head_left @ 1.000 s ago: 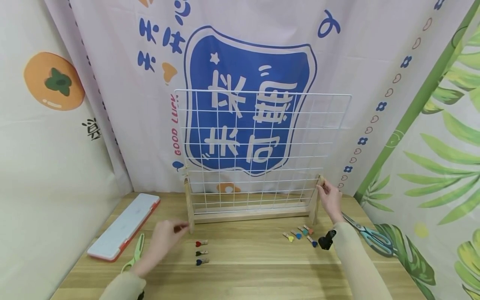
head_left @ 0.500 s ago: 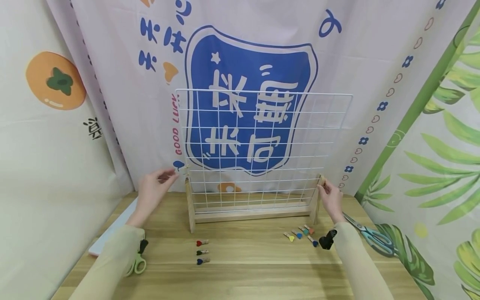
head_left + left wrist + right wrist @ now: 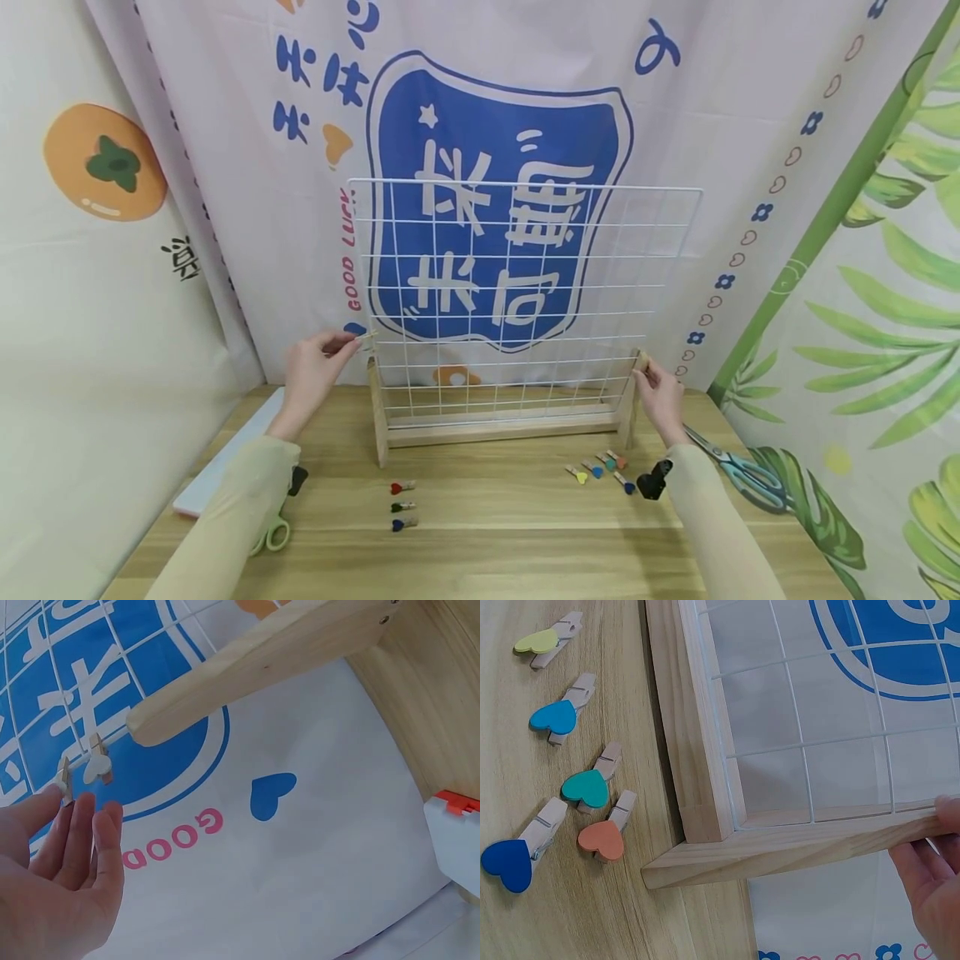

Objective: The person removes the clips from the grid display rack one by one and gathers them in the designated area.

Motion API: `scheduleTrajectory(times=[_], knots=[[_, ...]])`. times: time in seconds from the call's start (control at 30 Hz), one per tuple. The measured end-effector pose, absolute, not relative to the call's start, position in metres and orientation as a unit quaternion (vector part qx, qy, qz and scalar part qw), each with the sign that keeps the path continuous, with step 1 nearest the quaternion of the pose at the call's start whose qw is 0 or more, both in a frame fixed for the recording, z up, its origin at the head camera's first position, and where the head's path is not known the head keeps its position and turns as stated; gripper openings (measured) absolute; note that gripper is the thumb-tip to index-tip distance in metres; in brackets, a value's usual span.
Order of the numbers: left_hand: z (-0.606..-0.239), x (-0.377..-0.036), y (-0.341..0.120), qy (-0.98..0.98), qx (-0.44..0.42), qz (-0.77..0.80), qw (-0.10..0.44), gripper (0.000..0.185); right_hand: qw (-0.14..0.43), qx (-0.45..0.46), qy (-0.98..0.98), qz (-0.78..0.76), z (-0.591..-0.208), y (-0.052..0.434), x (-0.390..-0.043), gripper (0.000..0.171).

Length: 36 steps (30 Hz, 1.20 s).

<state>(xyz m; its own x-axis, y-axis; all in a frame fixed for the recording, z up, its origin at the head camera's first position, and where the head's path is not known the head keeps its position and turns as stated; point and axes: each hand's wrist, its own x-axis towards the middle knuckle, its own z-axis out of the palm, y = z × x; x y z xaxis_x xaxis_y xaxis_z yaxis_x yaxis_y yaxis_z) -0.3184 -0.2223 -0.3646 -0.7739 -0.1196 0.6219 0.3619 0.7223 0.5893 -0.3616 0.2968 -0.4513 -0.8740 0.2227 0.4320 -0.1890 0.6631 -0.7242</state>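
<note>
A white wire grid (image 3: 517, 275) stands upright in a wooden stand (image 3: 480, 433). My left hand (image 3: 315, 371) is at the grid's left edge. In the left wrist view, its thumb and fingertips pinch a small wooden clothespin (image 3: 65, 780) on the wire. Beside it, another clothespin (image 3: 97, 759) with a white heart is clipped to the wire, close to the stand's left upright (image 3: 247, 671). My right hand (image 3: 662, 400) grips the top of the right upright (image 3: 817, 851) between thumb and fingers.
Several heart clothespins (image 3: 585, 787) lie on the table right of centre. Three more, one with a red heart (image 3: 397, 488), lie front left. Teal scissors (image 3: 750, 482) rest at right. Green scissors (image 3: 276, 535) and a white box (image 3: 225, 467) are partly behind the left arm.
My left hand has risen from the table near the stand's foot to the grid's left edge, then moved slightly right onto the clothespin. My right hand has stayed on the upright.
</note>
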Motion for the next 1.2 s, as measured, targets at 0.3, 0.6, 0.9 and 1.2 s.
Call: scheduleTrajectory(times=[0.3,0.6,0.9,1.2], knots=[[-0.368,-0.322,-0.222,-0.860,-0.078,-0.355,0.358,0.017,0.243,-0.007,-0.873,0.423,-0.451,0.297,-0.359,0.037],[-0.368,-0.320,-0.224,-0.851,-0.069,-0.363,0.373,0.014,0.245,-0.008,-0.872,0.424,-0.451,0.296,-0.360,0.033],[-0.371,-0.307,-0.234,-0.849,-0.046,-0.364,0.381,0.018,0.237,-0.009,-0.872,0.429,-0.451,0.296,-0.360,0.039],[-0.394,-0.285,-0.239,-0.874,-0.040,-0.347,0.338,0.019,0.240,-0.011,-0.868,0.434,-0.452,0.296,-0.361,0.036]])
